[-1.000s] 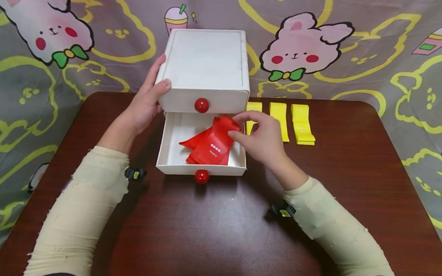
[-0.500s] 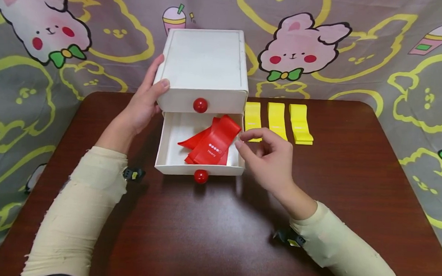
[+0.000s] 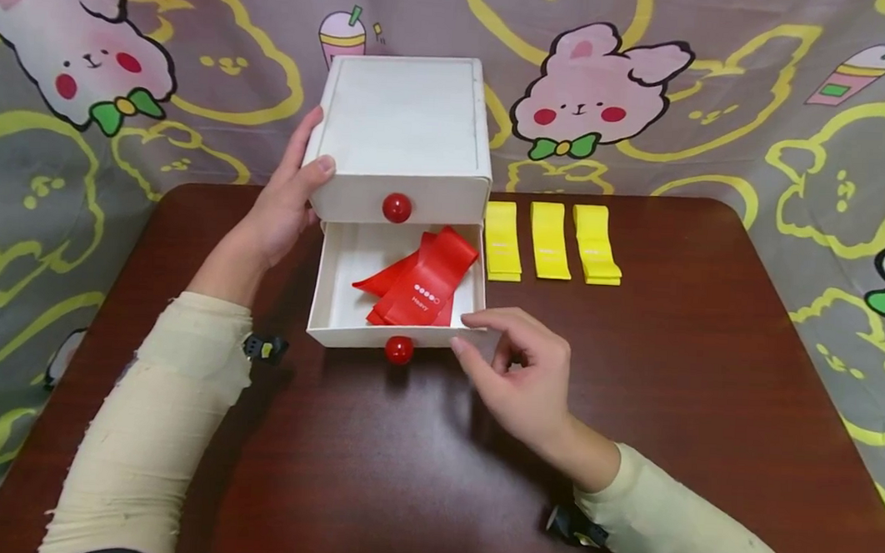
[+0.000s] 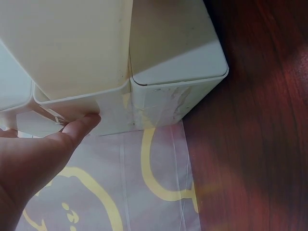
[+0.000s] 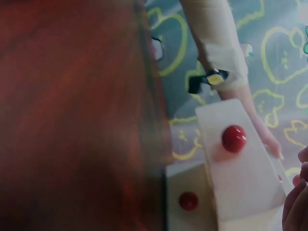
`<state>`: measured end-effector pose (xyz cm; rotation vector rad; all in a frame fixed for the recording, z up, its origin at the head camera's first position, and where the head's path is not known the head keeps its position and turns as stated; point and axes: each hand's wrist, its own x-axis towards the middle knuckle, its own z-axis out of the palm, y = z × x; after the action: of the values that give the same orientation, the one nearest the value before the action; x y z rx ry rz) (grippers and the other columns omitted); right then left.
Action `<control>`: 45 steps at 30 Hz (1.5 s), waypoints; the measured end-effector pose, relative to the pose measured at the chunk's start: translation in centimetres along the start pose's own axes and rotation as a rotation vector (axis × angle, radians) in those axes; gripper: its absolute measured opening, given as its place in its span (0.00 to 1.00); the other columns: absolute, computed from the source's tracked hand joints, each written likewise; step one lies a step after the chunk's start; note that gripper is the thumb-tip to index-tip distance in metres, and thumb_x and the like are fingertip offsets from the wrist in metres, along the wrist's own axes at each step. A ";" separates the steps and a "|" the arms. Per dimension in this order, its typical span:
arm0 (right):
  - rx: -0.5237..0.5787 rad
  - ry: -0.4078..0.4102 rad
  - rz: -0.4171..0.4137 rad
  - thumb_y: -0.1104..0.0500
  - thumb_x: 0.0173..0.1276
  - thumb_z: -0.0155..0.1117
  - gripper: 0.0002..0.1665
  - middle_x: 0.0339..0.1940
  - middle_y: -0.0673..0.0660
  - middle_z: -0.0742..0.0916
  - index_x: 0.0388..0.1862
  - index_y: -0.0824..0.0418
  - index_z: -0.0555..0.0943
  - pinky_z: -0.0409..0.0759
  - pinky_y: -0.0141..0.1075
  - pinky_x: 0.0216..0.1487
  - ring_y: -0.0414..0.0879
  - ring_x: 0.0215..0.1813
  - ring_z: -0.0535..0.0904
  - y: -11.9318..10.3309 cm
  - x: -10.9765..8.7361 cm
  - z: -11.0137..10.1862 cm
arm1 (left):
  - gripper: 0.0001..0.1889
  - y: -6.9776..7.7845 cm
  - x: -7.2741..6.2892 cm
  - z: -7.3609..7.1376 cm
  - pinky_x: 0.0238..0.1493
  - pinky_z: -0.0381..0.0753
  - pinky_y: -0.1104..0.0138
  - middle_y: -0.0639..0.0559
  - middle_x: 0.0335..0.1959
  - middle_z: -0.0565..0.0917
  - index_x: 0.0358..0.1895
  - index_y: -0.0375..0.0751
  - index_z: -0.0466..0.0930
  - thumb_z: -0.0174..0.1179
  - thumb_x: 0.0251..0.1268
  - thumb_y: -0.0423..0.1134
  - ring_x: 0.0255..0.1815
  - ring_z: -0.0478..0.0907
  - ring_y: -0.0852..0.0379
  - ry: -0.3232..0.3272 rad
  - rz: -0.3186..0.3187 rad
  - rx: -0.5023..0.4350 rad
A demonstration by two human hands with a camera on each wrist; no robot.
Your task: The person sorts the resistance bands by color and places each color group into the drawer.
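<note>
A white drawer cabinet (image 3: 406, 116) has its lower drawer (image 3: 342, 332) pulled out, and a folded red resistance band (image 3: 423, 280) printed "Heavy" lies inside it. My left hand (image 3: 285, 193) holds the cabinet's left side, thumb over the top front edge. In the left wrist view, a fingertip of that hand presses against the white cabinet wall (image 4: 115, 113). By the drawer's front right corner is my right hand (image 3: 523, 377); its thumb and index finger are apart near the rim, the other fingers bent, nothing held. Whether it touches the rim cannot be told.
Several things stand on the dark wooden table (image 3: 693, 365). Three folded yellow bands, the nearest to the cabinet being one yellow band (image 3: 503, 240), lie in a row to its right. A patterned cloth (image 3: 220, 73) hangs behind. Each drawer has a red knob (image 3: 397, 208).
My right hand has left the red band, which stays in the drawer, and has moved back toward the drawer's front right corner. The left hand keeps its hold on the cabinet.
</note>
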<state>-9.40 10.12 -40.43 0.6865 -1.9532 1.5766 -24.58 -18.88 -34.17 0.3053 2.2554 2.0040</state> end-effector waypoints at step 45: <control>-0.051 -0.087 -0.018 0.65 0.53 0.81 0.16 0.37 0.53 0.90 0.42 0.64 0.90 0.70 0.25 0.19 0.36 0.16 0.71 2.7 -3.3 4.9 | 0.34 -0.1 -0.1 0.1 0.61 0.67 0.41 0.53 0.76 0.53 0.78 0.77 0.45 0.48 0.73 0.54 0.66 0.63 0.45 0.011 0.003 0.020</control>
<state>-9.29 6.02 -45.41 0.7613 -2.0361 1.5041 -24.48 -18.81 -34.23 0.3008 2.2844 1.9902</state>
